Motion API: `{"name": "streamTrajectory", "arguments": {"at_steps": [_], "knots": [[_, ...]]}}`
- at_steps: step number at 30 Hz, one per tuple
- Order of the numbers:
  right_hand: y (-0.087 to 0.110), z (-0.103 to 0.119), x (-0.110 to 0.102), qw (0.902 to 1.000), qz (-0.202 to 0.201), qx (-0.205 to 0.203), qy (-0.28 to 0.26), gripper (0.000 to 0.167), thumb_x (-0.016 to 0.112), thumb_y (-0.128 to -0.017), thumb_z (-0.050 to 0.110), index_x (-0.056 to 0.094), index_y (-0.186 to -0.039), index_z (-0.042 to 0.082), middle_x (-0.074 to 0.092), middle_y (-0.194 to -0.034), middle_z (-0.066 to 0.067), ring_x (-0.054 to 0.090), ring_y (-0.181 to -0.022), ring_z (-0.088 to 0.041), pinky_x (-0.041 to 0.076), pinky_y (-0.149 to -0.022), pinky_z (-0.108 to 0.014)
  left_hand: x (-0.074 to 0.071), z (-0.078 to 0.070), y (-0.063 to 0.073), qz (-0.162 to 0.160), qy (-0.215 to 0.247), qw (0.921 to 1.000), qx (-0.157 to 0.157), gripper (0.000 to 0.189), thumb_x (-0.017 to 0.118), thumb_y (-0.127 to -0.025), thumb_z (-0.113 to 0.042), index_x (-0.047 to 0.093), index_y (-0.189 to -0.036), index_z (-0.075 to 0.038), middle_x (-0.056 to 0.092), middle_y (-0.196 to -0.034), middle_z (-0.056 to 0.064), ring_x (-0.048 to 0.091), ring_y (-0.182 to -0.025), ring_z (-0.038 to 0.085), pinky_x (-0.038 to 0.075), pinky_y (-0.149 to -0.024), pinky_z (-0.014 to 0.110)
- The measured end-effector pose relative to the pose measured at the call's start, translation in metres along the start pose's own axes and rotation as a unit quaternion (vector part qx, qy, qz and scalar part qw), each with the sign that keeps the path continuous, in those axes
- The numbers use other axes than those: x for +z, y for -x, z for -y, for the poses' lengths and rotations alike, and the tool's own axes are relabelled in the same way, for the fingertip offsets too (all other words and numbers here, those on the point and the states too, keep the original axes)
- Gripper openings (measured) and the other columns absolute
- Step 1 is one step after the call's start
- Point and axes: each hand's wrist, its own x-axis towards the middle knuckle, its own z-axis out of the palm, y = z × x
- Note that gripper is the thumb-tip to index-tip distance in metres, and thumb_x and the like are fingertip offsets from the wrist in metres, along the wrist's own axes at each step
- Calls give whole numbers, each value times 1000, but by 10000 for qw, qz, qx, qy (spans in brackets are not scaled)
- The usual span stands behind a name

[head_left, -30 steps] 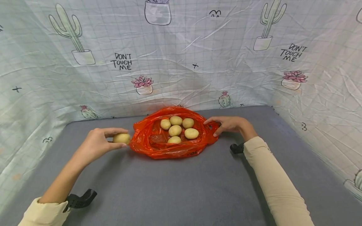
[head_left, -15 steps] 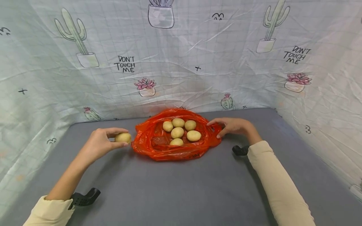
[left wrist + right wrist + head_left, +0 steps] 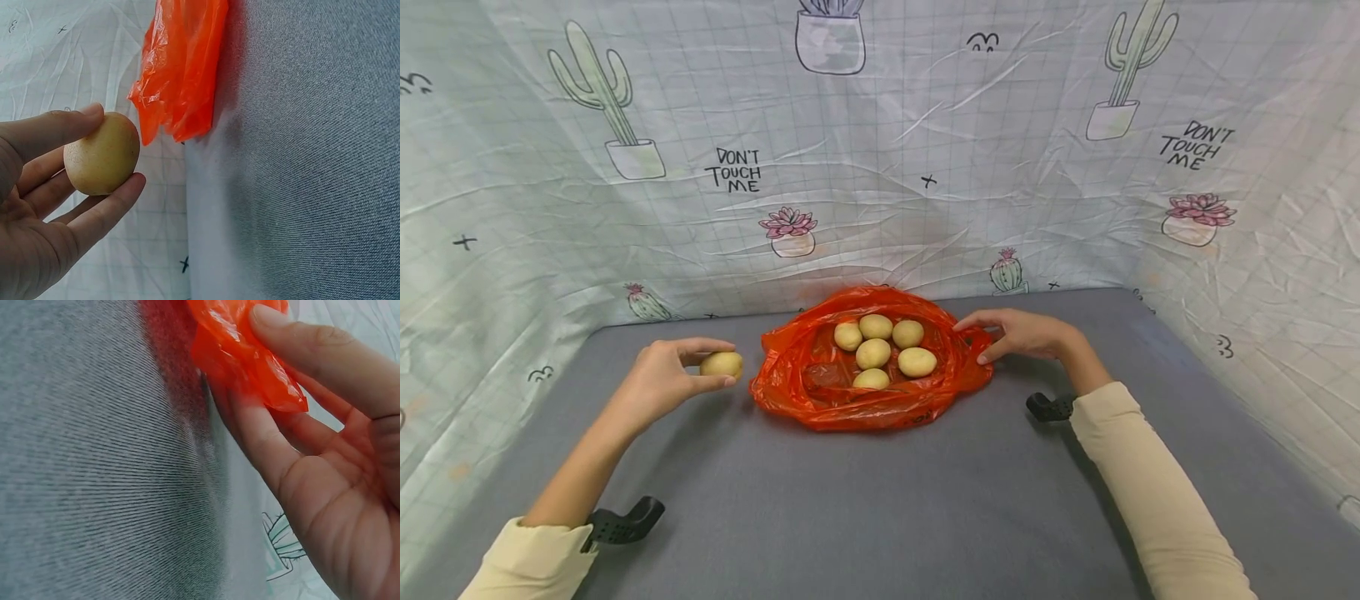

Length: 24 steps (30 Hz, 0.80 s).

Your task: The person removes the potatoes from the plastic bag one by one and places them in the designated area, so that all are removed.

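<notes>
My left hand (image 3: 662, 375) pinches a yellow potato (image 3: 722, 365) between thumb and fingers, just left of a red plastic bag (image 3: 820, 414). In the left wrist view the potato (image 3: 103, 155) looks smooth and oval, with a gap between it and the bag (image 3: 181, 75). Several more potatoes (image 3: 872, 354) lie inside the bag, whose mouth is spread wide. At the bag's right end my right hand (image 3: 1026, 333) grips the gathered plastic. The right wrist view has the thumb on top of the bag (image 3: 237, 356) and other fingers behind it.
The bag rests on a grey cloth-covered table (image 3: 880, 508), near its back edge. A pale curtain (image 3: 865, 167) printed with cacti rises behind and on both sides. Black wrist mounts (image 3: 625, 523) sit at both sleeves.
The head view has shifted slightly. My left hand, still with the potato, has drawn a little left, widening the gap to the bag. The right hand keeps its grip on the bag.
</notes>
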Motion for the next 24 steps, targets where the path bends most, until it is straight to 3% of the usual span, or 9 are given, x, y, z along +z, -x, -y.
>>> {"name": "streamTrajectory", "arguments": {"at_steps": [7,24], "knots": [[4,1,2,9994,-272,-60,200,57,78,-88,7,58,-142,8,49,-151,-14,39,-141,-35,36,-112,-52,0,6,-6,-9,-3,10000,28,47,85,-83,-33,74,-123,-12,73,-118,16,66,-110,34,48,-79,38],[8,-1,9,9988,-421,-73,258,54,77,-89,8,59,-140,7,51,-149,-15,40,-140,-34,38,-110,-49,3,20,-20,96,5,9999,-113,48,85,-83,-31,73,-125,-10,72,-118,20,65,-109,36,48,-78,36]]}}
